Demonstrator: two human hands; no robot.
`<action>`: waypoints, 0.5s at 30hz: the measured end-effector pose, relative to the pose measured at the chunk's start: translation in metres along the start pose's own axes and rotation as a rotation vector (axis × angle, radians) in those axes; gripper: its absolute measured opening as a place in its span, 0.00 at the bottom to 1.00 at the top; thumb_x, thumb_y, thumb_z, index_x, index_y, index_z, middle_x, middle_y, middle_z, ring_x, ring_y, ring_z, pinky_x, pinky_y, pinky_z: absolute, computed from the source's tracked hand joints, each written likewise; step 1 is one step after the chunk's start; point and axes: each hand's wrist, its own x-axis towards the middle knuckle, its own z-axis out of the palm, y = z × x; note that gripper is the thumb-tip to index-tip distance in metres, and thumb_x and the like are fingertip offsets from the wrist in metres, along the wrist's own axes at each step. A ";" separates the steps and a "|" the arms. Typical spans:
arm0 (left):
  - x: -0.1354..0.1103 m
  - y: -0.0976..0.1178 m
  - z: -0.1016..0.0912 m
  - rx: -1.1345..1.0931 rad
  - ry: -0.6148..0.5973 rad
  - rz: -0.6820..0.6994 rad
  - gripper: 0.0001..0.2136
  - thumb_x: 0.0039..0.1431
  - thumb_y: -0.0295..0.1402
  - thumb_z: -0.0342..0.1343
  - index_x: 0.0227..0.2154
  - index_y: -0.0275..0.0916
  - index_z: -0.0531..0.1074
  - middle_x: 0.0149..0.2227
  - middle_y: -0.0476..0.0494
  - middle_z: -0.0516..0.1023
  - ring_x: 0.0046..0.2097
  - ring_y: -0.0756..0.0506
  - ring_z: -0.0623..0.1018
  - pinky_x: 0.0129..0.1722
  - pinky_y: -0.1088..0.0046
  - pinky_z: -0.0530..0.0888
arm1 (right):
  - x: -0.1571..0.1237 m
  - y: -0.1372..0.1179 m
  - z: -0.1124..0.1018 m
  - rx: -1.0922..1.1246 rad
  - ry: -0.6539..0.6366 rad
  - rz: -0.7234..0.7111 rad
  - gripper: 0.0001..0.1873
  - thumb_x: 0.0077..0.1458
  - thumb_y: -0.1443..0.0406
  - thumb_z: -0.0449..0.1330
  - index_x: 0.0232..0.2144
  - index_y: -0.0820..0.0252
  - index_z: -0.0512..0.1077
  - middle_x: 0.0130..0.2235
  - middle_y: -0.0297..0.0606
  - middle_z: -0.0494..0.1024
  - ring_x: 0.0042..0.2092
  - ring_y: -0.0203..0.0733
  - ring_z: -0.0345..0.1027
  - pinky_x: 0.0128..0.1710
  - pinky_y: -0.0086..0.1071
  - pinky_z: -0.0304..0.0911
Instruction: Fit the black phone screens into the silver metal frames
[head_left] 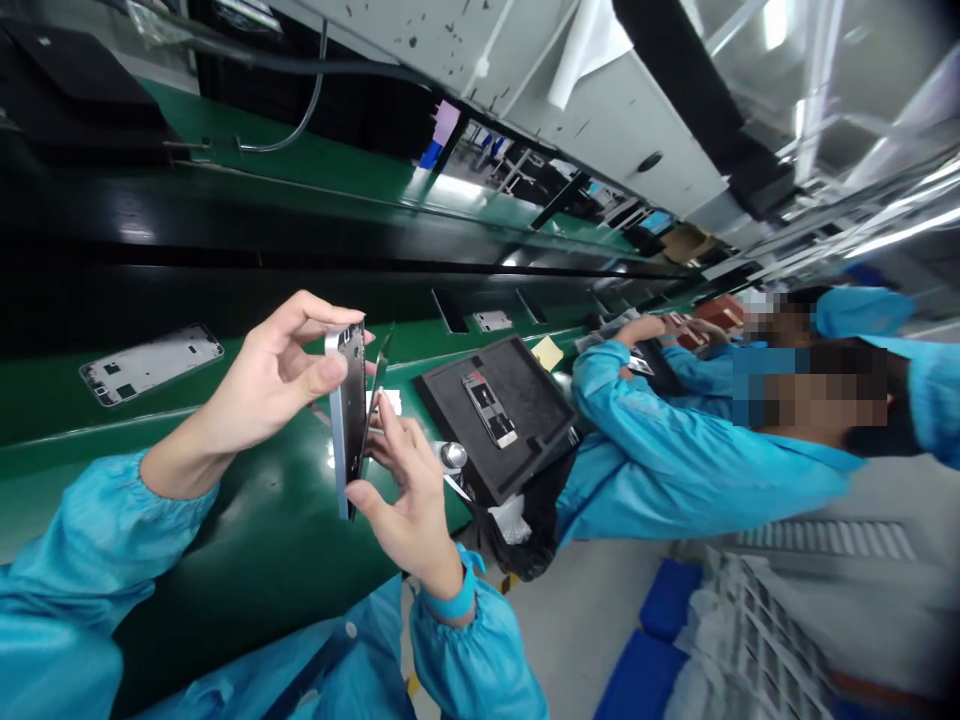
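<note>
A smartphone (346,420) with a silver-blue edge stands upright on its side between my hands, above the green bench. My left hand (277,375) is closed on its upper end, thumb on the near face and fingers at the top edge. My right hand (409,485) grips the lower end, its thumb at the bottom corner and its fingers against a thin dark panel (382,355). This panel stands at an angle to the phone, apart from it at the top. Whether they join lower down is hidden by my right fingers.
A white phone plate (154,365) lies left on the green bench (262,560). To the right, a black tray (540,390) holds an opened phone (489,408), beside a round metal-topped object (451,457). Co-workers in blue (675,470) sit further right. A dark conveyor (300,290) runs behind.
</note>
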 end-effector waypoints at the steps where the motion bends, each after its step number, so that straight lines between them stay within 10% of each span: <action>1: 0.000 0.000 0.001 0.017 0.017 -0.011 0.17 0.64 0.43 0.68 0.49 0.38 0.76 0.47 0.38 0.81 0.39 0.45 0.84 0.30 0.76 0.82 | 0.003 0.003 0.006 0.012 0.024 -0.005 0.43 0.66 0.46 0.63 0.75 0.51 0.56 0.51 0.47 0.73 0.51 0.48 0.74 0.54 0.45 0.77; 10: -0.008 0.002 0.025 -0.164 0.211 -0.169 0.24 0.69 0.49 0.61 0.59 0.40 0.71 0.59 0.34 0.78 0.54 0.39 0.83 0.50 0.64 0.84 | 0.022 0.023 0.034 -0.077 0.090 -0.171 0.33 0.65 0.49 0.66 0.67 0.54 0.71 0.56 0.49 0.67 0.52 0.47 0.72 0.56 0.46 0.73; 15: -0.006 -0.006 0.036 -0.335 0.237 -0.342 0.32 0.67 0.62 0.53 0.57 0.38 0.72 0.43 0.36 0.85 0.37 0.39 0.86 0.37 0.62 0.85 | 0.032 0.018 0.029 -0.113 0.263 -0.072 0.36 0.73 0.43 0.47 0.72 0.56 0.62 0.68 0.56 0.57 0.53 0.46 0.72 0.55 0.46 0.73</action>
